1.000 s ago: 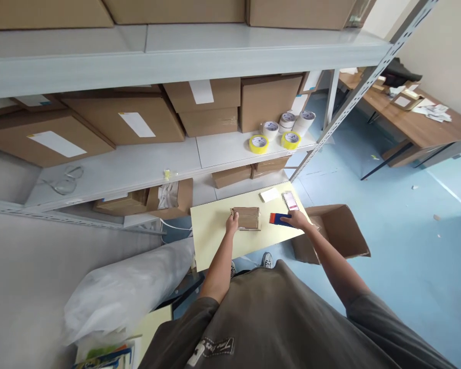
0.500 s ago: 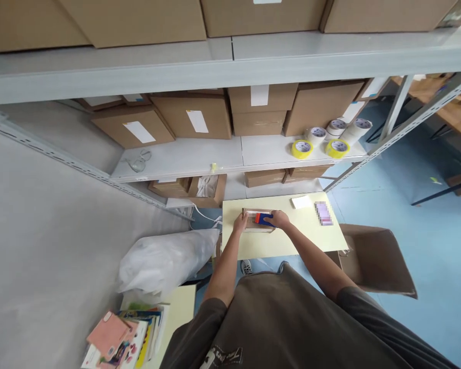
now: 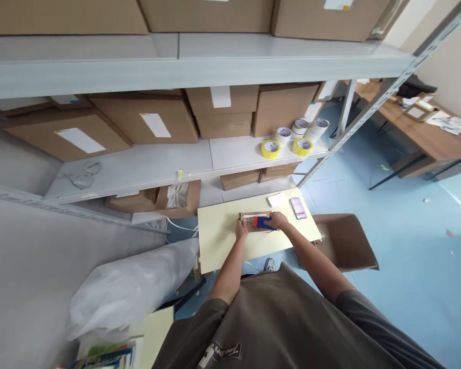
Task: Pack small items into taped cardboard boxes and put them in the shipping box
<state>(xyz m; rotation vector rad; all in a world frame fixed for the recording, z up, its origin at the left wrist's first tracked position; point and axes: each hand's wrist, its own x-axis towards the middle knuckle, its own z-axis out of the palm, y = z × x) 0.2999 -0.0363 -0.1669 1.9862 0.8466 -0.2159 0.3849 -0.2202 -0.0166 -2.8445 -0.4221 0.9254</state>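
The small cardboard box (image 3: 249, 225) lies on the yellow table (image 3: 215, 242). The left hand (image 3: 241, 229) is grasping the box at its left end. The right hand (image 3: 278, 220), at the box's right end, is closed around a blue and orange object (image 3: 262, 222), which reaches from this hand leftward over the box.

Remotely, I saw matt cardboard on the small box (image 3: 249, 225), a smooth worktop (image 3: 218, 241), glossy yellow plastic tape (image 3: 271, 155) beyond, a wrinkled translucent plastic bag (image 3: 134, 287) at left, and painted metal shelving (image 3: 215, 73).
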